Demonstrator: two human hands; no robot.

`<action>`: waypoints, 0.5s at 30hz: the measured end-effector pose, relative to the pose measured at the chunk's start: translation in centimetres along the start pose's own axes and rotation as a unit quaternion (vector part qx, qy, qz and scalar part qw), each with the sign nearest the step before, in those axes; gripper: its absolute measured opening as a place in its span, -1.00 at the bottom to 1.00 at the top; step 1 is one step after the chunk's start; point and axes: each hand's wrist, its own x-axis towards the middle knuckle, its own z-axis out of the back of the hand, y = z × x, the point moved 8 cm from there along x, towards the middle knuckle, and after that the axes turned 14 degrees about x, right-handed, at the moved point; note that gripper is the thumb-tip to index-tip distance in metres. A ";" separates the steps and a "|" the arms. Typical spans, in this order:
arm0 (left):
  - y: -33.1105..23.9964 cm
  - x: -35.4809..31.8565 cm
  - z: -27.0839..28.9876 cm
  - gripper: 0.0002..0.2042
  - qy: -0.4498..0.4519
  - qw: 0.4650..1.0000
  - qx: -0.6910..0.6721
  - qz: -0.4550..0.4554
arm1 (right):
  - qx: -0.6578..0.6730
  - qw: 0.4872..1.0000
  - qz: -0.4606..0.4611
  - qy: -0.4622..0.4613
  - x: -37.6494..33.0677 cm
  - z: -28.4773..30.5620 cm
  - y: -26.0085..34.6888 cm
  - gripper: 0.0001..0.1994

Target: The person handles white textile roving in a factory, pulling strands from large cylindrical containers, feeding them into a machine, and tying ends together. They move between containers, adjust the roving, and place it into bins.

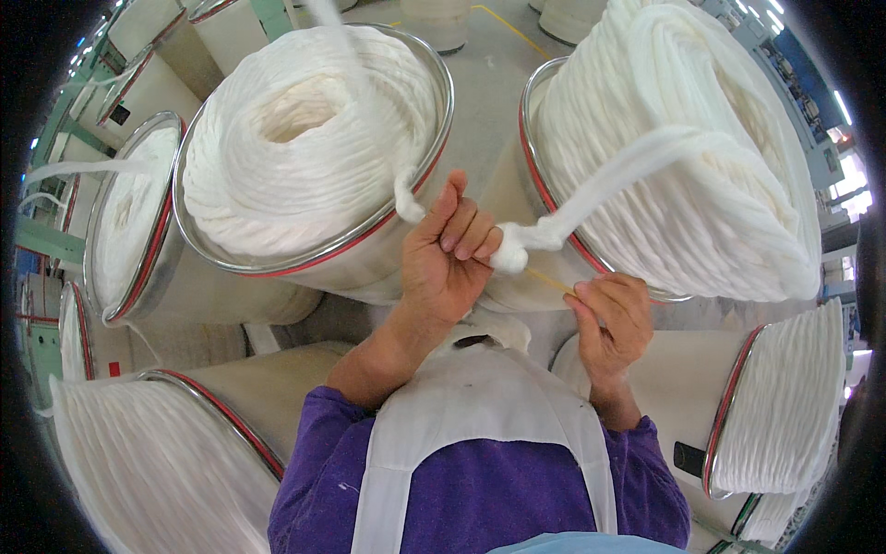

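Note:
My left hand [441, 268] is closed round a soft white fibre rope, with a rounded wad [508, 251] of it bulging out beside the fingers. From the wad, a thick strand [614, 171] runs up to the coiled white fibre [688, 222] in the can at the right. Another strand end [404, 196] hangs from the coil [221, 175] in the left can and reaches the back of my left hand. In my right hand [614, 323], thumb and fingers pinch a thin yellowish stick [549, 279]. Its far end meets the wad; whether it goes inside is hidden.
Tall cans with metal rims and red bands crowd round me. A smaller can [129, 217] stands far left, a full one [157, 462] near left, and another [780, 406] near right. A grey floor aisle [494, 83] with a yellow line runs between the front cans.

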 end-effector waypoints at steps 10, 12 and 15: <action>-0.5 -0.3 -0.1 -0.65 0.050 0.998 0.028 0.024 | -0.034 0.999 0.041 0.010 -0.7 0.2 0.7 -0.82; -0.5 -0.5 0.1 -0.62 0.051 0.998 0.033 0.016 | -0.024 0.999 0.032 0.018 -1.1 0.2 0.5 -0.82; -0.7 -0.7 0.5 -0.60 0.038 0.999 0.031 0.012 | -0.005 1.000 -0.001 0.023 -1.9 1.1 -0.5 -0.83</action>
